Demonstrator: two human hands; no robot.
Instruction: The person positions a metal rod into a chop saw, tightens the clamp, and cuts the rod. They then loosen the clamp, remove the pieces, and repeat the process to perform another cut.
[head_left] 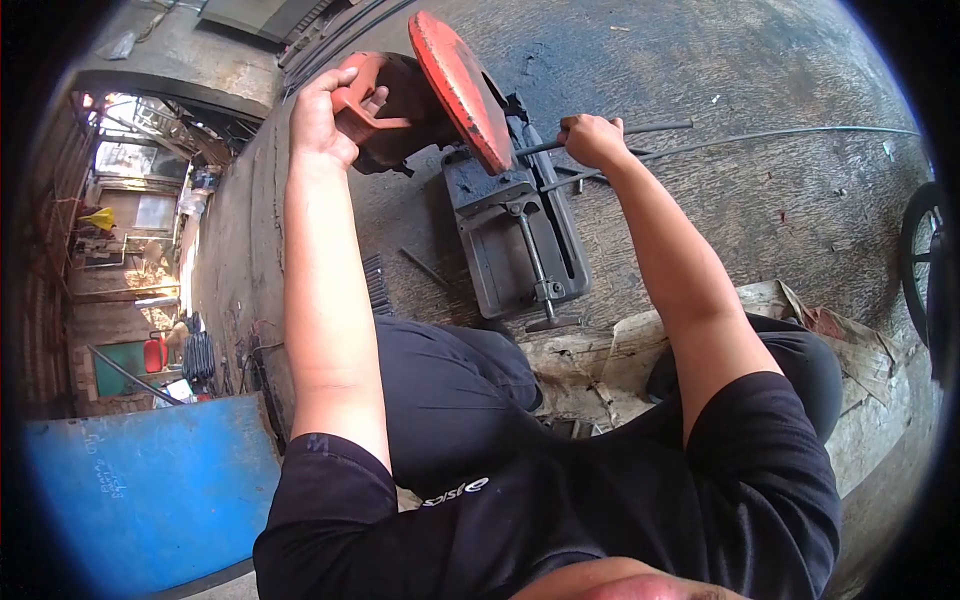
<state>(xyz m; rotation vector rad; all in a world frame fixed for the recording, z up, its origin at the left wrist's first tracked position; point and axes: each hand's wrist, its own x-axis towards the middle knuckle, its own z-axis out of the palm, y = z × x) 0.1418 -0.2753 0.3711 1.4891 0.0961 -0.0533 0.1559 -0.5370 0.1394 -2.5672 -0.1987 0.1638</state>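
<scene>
My left hand [325,118] is wrapped around the red handle [385,123] of a chop saw. The saw's red blade guard [455,88] stands over the grey base [485,275], which carries a screw vise [532,250]. On the other side, my right hand [594,141] grips a thin metal rod [660,127]. That rod's inner end runs in beside the guard's lower edge, and the exact contact with the blade is hidden. A second, much longer rod [780,136] reaches from the saw base toward the far right.
Several short cut rods [376,285] lie by my left knee, near one loose rod [424,266]. A worn sack [625,350] is spread between my legs. A blue panel [150,490] stands at lower left, and a dark wheel [921,250] at the right edge.
</scene>
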